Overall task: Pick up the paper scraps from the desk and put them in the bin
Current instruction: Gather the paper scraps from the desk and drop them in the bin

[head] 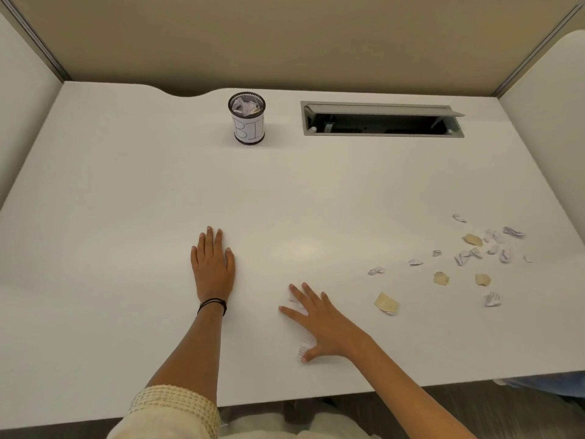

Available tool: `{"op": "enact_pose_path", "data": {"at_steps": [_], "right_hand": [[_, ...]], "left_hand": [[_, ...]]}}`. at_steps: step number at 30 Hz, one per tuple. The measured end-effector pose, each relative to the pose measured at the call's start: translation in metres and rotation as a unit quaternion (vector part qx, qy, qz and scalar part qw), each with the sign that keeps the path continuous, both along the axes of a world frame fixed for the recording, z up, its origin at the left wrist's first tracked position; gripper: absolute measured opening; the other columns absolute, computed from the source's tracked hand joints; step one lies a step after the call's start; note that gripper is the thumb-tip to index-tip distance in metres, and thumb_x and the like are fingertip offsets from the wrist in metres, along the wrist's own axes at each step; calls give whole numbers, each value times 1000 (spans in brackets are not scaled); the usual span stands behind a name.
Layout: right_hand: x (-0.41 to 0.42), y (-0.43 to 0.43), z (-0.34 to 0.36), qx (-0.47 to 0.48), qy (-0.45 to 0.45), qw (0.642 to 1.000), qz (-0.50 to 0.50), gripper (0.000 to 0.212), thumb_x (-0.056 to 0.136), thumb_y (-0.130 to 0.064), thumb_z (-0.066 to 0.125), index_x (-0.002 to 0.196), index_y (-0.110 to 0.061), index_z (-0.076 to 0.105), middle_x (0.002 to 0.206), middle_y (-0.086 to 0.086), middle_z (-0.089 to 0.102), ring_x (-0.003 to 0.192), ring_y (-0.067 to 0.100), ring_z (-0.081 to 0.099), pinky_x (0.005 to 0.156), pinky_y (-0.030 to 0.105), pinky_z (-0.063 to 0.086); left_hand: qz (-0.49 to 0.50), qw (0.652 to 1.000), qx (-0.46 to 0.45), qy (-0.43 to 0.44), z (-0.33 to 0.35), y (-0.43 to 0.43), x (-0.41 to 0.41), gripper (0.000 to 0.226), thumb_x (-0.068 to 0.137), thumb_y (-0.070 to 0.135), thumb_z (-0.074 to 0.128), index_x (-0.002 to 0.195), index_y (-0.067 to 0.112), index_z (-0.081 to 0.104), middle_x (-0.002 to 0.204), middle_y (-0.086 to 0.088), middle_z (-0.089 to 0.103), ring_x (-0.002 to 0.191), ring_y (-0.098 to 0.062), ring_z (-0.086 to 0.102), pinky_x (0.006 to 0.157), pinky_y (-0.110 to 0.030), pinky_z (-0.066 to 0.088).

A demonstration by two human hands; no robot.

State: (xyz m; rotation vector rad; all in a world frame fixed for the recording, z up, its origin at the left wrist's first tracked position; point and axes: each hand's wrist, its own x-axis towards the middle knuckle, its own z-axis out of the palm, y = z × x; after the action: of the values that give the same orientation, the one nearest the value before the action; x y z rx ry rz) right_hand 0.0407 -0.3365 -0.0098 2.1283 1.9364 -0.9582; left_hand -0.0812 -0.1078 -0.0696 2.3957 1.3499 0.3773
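- While it lies palm down on the white laminate desk (126, 191), the left hand (212, 264) has its fingers straight and close together and holds nothing.
- At its wrist sits a thin black band (212, 305), and a cream knitted sleeve cuff (174, 407) shows by the lower edge of the view.
- Further back and slightly right of that hand, the small black wire-mesh bin (247, 122) stands upright near the desk's far edge. It is a cylinder wrapped in a white paper label lettered "BI", and crumpled white paper sits inside it.
- Near the front edge, the right hand (316, 318) is also palm down, its fingers straight and spread apart.
- Its fingertips lie over a crumpled white paper scrap (296, 301), and its thumb rests on a white printed scrap (304, 348). Neither piece is curled into the hand.
- Right of the bin, a long grey rectangular cable hatch (380, 120) is set into the desk, its lid tilted open over a dark recess.
- A flat tan paper scrap (386, 302) lies near the right hand but apart from it.
- Toward the desk's right side lies a loose scatter of paper scraps (474, 255), mostly crumpled white with a few tan ones. They rest on the surface, well apart from the bin.
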Motion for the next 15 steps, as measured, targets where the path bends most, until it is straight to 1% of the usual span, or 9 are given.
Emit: {"op": "enact_pose_path", "data": {"at_steps": [3,4,6,7,8,9,10,12,15], "right_hand": [[-3,-10,-12,28,10,999,-24,78,86,-30,61,147,-29,12,154,1,-18,135,21,-26,114,44,-3],[-2,-15,-17,59,35,996,-49,69,88,-22,60,145,-27,22,156,0,-8,137,20,-20,117,46,13],[-1,-28,-29,138,76,982,-105,57,88,-10,58,139,-24,38,154,-3,14,141,12,-2,104,38,44],[-1,-35,-33,164,95,974,-127,54,89,-9,55,138,-25,39,152,-5,20,142,4,2,102,26,45],[-1,-42,-34,179,109,967,-141,53,91,-12,51,139,-29,35,150,-7,22,141,-4,2,108,15,33],[-1,-47,-32,192,108,965,-143,55,92,-15,48,140,-34,31,149,-8,23,140,-8,1,110,7,20],[-1,-51,-31,207,95,964,-142,57,91,-15,49,141,-36,29,148,-8,26,139,-7,6,109,7,19],[2,-54,-29,232,54,962,-135,60,83,-8,62,137,-25,40,144,-3,39,133,2,33,103,17,37],[11,-47,-27,267,-9,957,-112,57,65,-6,81,118,-13,61,124,3,62,109,13,61,76,18,56]], "left_hand": [[-2,1000,3,1,-1,1,-1,48,97,16,42,145,10,33,153,-9,26,142,-25,21,116,-41,12],[-3,1000,2,1,-1,1,-1,49,98,17,41,145,10,33,153,-9,26,142,-25,21,116,-42,12],[-6,1000,4,7,-2,-2,-2,48,98,18,37,145,9,33,154,-10,26,142,-25,21,116,-42,13],[-7,1000,5,10,-2,-3,-2,49,97,19,35,145,9,33,153,-10,26,142,-25,21,116,-42,13],[-8,1000,3,13,-2,-5,-2,49,97,19,34,145,8,33,153,-11,25,142,-26,21,116,-43,13],[-8,1000,1,15,-2,-6,-2,49,97,19,35,145,8,33,153,-11,25,142,-26,21,116,-43,13],[-9,1000,1,18,-2,-7,-2,49,97,21,33,144,8,33,153,-12,26,142,-27,21,116,-44,13],[-13,1000,4,22,-1,-6,-4,53,95,27,26,144,8,35,152,-13,28,141,-28,24,115,-45,15],[-26,999,5,31,-1,-1,-4,59,92,35,20,143,10,35,152,-12,29,140,-28,25,114,-46,16]]}}
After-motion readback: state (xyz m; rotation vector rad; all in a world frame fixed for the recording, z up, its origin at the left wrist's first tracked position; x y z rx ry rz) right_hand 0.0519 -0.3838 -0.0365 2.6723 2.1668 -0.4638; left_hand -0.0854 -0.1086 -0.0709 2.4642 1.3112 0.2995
